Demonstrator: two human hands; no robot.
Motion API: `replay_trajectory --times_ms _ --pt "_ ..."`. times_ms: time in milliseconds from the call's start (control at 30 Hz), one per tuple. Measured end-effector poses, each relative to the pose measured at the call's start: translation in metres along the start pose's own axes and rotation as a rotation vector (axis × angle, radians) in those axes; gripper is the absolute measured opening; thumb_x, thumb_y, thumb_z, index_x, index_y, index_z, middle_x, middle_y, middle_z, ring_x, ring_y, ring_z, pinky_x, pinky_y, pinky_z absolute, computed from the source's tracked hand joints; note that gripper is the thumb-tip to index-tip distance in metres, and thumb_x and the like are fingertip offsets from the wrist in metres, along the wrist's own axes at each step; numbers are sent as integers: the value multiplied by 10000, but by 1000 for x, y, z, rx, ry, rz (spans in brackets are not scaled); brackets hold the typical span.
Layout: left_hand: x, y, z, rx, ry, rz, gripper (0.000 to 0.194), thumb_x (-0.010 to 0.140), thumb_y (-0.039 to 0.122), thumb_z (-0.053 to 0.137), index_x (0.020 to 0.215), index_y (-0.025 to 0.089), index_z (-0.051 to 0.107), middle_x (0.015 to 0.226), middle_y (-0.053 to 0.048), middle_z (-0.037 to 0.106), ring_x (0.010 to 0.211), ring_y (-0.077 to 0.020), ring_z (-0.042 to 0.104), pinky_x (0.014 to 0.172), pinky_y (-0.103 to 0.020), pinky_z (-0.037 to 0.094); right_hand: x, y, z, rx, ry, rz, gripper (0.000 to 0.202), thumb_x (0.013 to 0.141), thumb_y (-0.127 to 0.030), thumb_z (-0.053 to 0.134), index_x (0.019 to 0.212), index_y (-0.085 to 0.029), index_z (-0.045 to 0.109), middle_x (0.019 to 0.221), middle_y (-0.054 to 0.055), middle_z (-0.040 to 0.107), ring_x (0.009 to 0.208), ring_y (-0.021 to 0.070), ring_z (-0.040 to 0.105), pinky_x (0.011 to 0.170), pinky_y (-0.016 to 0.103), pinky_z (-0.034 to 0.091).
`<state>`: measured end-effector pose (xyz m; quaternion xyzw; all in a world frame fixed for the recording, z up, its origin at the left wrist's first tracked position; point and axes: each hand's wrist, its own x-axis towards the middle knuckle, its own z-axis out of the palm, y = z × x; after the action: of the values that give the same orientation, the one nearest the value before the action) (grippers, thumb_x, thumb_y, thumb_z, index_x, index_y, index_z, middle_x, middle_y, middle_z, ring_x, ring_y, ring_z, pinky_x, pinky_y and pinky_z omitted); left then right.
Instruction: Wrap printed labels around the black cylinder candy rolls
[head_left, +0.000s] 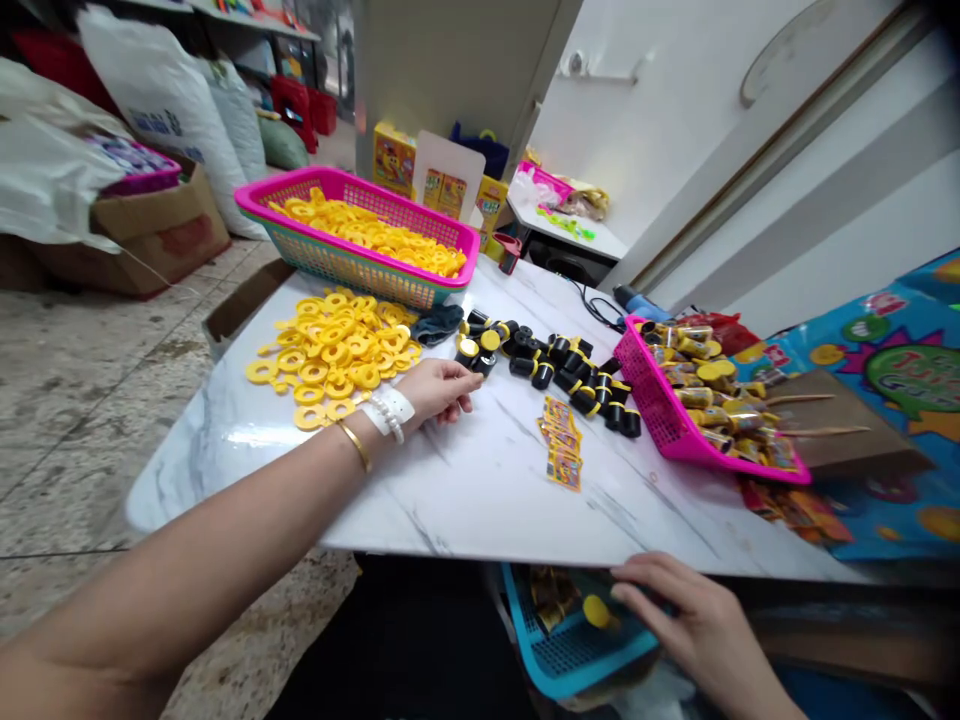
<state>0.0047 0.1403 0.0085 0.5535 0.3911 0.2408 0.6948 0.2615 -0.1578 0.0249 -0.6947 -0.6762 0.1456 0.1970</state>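
My left hand point(444, 390) hovers over the white marbled table, its fingers loosely bent and partly apart, nothing visible in them. Just beyond its fingertips lie several black cylinders with yellow bands or caps point(489, 340). To its left is a heap of flat yellow rings point(337, 345). My right hand point(686, 610) is at the table's front edge, thumb and fingers stretched out above a blue basket point(547, 680). A blurred piece with a round yellow cap point(596, 611) shows in the basket, apart from the fingertips. Small printed stickers point(561, 445) lie mid-table.
A pink basket point(360, 195), nested in a green one, holds more yellow pieces at the back. Another pink basket point(660, 410) of wrapped, yellow-capped cylinders stands at right beside a blue printed box point(900, 380). A dark cloth point(437, 324) lies behind the rings.
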Motion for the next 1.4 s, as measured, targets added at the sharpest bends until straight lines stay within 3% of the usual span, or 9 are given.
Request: replay_trajectory --times_ms 167,300,433,567,667,800,967,1200,1400 --pt "5 -3 -3 23 135 -15 192 914 282 595 778 148 574 557 16 601 329 -53 440 325 -167 280 122 -38 1 40 374 -234 158 902 -319 638 813 -218 722 713 24 682 597 149 606 562 260 459" --pt "4 -4 -5 43 168 -25 131 913 249 582 825 158 549 569 32 602 341 -56 452 350 -171 307 234 -76 37 -105 384 -228 278 855 -432 678 987 -190 714 881 58 703 718 189 653 670 296 492" --pt "9 -9 -9 144 243 32 121 899 271 600 946 171 549 616 40 632 371 -69 495 386 -176 335 283 -90 72 -364 306 -137 545 818 -506 683 1297 -262 588 1132 91 671 844 254 670 649 314 473" --pt "12 -11 -11 341 247 118 165 862 306 631 961 180 591 643 27 674 432 -87 556 466 -188 401 272 -74 82 -399 266 -139 284 882 -403 601 1121 -265 665 987 63 678 797 239 664 652 311 466" --pt "9 -10 -9 439 197 163 181 846 337 627 931 177 620 637 11 687 464 -114 589 513 -213 430 254 -53 79 -270 291 -231 338 893 -390 600 1192 -239 645 1065 81 667 865 236 662 753 345 507" --pt "4 -6 -5 473 155 183 216 831 360 637 940 173 637 640 3 696 471 -131 601 526 -229 437 239 -35 63 -40 396 -269 494 873 -382 638 1323 -187 578 1197 128 614 871 208 664 741 341 549" --pt "-2 -3 -1 474 73 169 189 848 362 608 866 181 659 651 10 697 439 -107 562 486 -212 405 204 -21 33 -75 488 -188 254 907 -375 608 1033 -195 737 930 77 710 746 189 637 671 327 522" --pt "-6 -2 6 500 12 182 214 839 385 605 833 181 672 652 9 695 441 -102 546 490 -209 392 137 31 30 162 193 11 293 806 -388 739 1060 -246 775 978 58 655 776 173 598 636 305 495" --pt "-10 -1 11 443 -14 177 214 822 384 615 830 176 663 659 -2 698 438 -99 530 487 -207 389 128 40 33 327 135 -20 186 806 -384 747 895 -226 790 956 63 640 879 197 615 747 335 520"
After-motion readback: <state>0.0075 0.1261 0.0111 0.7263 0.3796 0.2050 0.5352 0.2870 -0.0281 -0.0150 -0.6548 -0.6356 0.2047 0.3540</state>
